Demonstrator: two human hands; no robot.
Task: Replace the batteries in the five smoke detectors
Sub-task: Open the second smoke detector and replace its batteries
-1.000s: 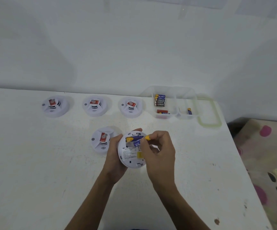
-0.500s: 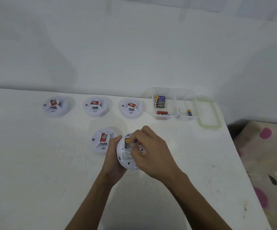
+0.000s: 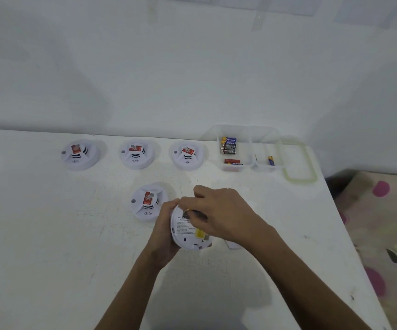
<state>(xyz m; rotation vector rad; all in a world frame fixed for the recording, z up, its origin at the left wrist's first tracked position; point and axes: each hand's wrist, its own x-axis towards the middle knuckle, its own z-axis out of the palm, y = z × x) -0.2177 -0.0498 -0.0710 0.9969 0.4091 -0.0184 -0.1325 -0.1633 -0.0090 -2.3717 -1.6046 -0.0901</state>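
Smoke detectors: we count five, four [image 3: 148, 202] face-up on the bench [image 3: 50, 234], one [image 3: 188, 234] inverted in left hand [image 3: 164, 232] grip; right hand [image 3: 219, 215] pinches a battery [image 3: 188, 210]; six batteries [image 3: 228, 146] in tray [image 3: 250, 163].

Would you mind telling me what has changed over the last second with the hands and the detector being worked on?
The right hand has moved left over the held detector, pressing the yellow-tipped battery, a second ago lifted clear at its fingertips, down into the compartment, now mostly hidden. The left hand still cradles the detector. The four other detectors and the battery box stayed put.
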